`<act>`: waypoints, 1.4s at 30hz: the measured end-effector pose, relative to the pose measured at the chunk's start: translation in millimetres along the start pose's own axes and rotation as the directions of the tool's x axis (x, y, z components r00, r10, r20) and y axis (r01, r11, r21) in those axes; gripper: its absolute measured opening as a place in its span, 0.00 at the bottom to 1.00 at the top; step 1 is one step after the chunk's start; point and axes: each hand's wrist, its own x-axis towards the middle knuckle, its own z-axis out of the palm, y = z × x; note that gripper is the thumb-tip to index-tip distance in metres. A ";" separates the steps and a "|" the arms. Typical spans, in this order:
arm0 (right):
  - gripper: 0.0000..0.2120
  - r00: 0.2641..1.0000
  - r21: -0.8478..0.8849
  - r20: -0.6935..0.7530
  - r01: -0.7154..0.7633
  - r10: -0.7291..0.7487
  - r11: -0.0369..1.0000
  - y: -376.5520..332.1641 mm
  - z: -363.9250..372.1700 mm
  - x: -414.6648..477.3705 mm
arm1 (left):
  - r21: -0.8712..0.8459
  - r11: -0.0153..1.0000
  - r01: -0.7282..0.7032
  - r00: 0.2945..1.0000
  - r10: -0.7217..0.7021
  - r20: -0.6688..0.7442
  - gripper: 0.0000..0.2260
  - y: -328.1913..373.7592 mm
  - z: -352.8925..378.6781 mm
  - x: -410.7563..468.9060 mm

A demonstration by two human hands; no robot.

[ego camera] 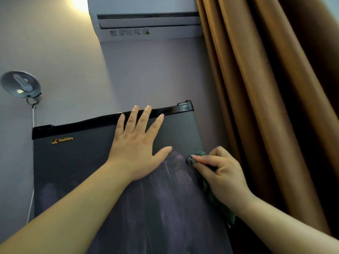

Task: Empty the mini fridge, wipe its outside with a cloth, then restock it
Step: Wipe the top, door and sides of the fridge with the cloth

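Head view, quick notes. I saw the mini fridge (77, 171) filling the lower middle, its grey door face toward me. A glossy black strip (102, 120) ran along the door's top edge, and a WellWay logo (62, 140) sat at its upper left.

The left hand (135, 143) lay flat on the upper part of the door, fingers straight and spread, tips reaching the black strip. It held nothing.

The right hand (220, 173) was at the door's right edge, fingers curled round a green cloth (197, 155), with thumb and forefinger pinching the bunched top. The cloth touched the fridge at that edge and the rest trailed down under the wrist. I couldn't tell if it was damp.

Smeared streaks (170, 180) showed on the door between the two arms.

A brown curtain (266, 107) hung just right of the fridge, behind the right hand. A white air conditioner (146, 21) was mounted high on the wall above. At left there was a round lamp (20, 85), and a white cord (31, 198) ran down beside the fridge's left side.
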 end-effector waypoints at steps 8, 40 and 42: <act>0.09 0.997 -0.026 0.050 0.061 -0.060 0.998 6.2 -1.4 -27.7 | -0.053 0.998 -0.037 0.998 0.039 0.045 0.36 -0.2 0.2 -35.3; 0.08 0.902 -0.329 0.110 0.429 -0.417 0.841 -30.3 29.0 40.2 | -0.003 0.998 -0.069 0.995 0.069 0.077 0.46 -7.7 7.8 -55.9; 0.07 0.909 -0.329 0.076 0.410 -0.409 0.851 -31.7 34.1 36.1 | 0.002 0.996 -0.084 0.994 0.084 0.073 0.46 -11.2 6.9 -58.3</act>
